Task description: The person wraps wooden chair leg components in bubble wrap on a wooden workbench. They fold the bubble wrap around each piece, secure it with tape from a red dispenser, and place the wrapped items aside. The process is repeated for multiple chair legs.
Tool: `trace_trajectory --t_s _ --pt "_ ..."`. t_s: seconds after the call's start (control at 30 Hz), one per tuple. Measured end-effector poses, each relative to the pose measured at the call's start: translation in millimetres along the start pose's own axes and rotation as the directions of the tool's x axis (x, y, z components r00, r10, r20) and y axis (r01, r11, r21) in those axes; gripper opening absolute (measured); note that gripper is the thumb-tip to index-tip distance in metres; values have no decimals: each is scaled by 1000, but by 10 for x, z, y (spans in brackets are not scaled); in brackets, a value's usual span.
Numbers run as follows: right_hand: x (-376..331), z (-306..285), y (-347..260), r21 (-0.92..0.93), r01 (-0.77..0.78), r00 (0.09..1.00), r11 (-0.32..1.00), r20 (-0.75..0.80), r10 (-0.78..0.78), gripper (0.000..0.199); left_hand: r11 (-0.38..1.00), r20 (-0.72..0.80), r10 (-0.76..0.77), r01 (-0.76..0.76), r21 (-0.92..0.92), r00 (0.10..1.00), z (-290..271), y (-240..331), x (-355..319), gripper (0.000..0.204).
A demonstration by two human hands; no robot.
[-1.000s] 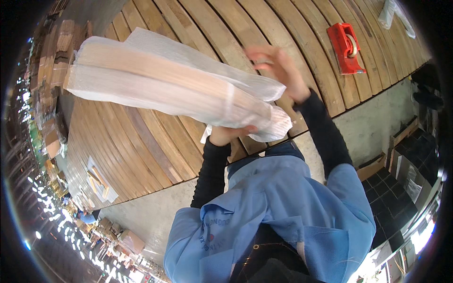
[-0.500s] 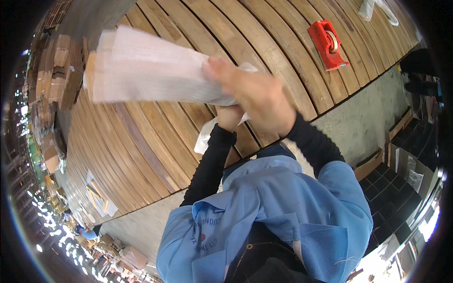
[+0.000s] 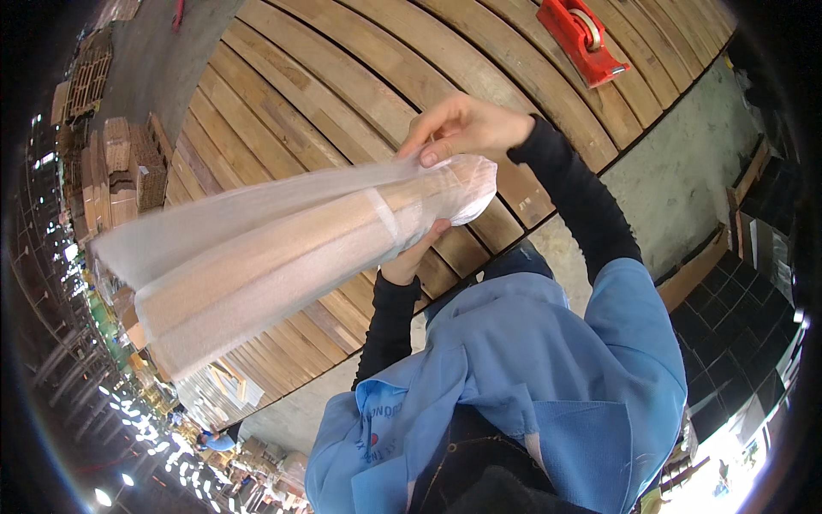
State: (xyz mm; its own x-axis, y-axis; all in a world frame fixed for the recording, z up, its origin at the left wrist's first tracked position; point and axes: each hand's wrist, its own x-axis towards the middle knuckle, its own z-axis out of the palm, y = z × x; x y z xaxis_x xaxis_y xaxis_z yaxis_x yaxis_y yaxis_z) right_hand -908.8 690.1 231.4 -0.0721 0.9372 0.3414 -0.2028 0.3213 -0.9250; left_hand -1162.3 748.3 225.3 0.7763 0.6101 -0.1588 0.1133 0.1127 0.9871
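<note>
A long bundle (image 3: 291, 270) stretches across the view, with a tan, wood-coloured shape showing through thin white foam sheet. My left hand (image 3: 417, 257) grips it from below near its right end, the fingers partly hidden under it. Along the bundle's upper side, my right hand (image 3: 467, 128) pinches the edge of a loose foam flap (image 3: 257, 206) between thumb and fingers. The flap spreads out toward the left end, lifted from the wrapped part. A pale band (image 3: 384, 214) crosses the bundle, and the foam is bunched into a rounded end (image 3: 478, 188) at the right.
A slatted wooden table (image 3: 342, 68) lies beneath my hands. On it, a red tape dispenser (image 3: 586, 43) stands at the far right. Wooden pieces on a pale sheet (image 3: 231, 385) lie at the left. Stacked cardboard (image 3: 128, 171) is beyond the table, and dark boxes (image 3: 728, 334) stand at right.
The bundle has tilted, its left end coming down and nearer. My right hand has moved up and now draws the foam flap away from the bundle. The view has shifted slightly.
</note>
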Motion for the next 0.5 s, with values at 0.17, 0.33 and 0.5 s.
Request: trace_trajectory --t_s 0.17,0.33,0.5 --pt "-124 694 -112 -694 103 906 712 -230 -355 42 972 -100 64 -85 -219 993 -9 72 136 86" --pt "-207 967 299 -775 -45 845 631 -367 -390 69 969 -133 39 -70 -239 990 22 169 420 92" --pt "-79 997 657 -754 -130 703 644 -528 -477 68 977 -186 210 -199 79 960 -221 65 605 44"
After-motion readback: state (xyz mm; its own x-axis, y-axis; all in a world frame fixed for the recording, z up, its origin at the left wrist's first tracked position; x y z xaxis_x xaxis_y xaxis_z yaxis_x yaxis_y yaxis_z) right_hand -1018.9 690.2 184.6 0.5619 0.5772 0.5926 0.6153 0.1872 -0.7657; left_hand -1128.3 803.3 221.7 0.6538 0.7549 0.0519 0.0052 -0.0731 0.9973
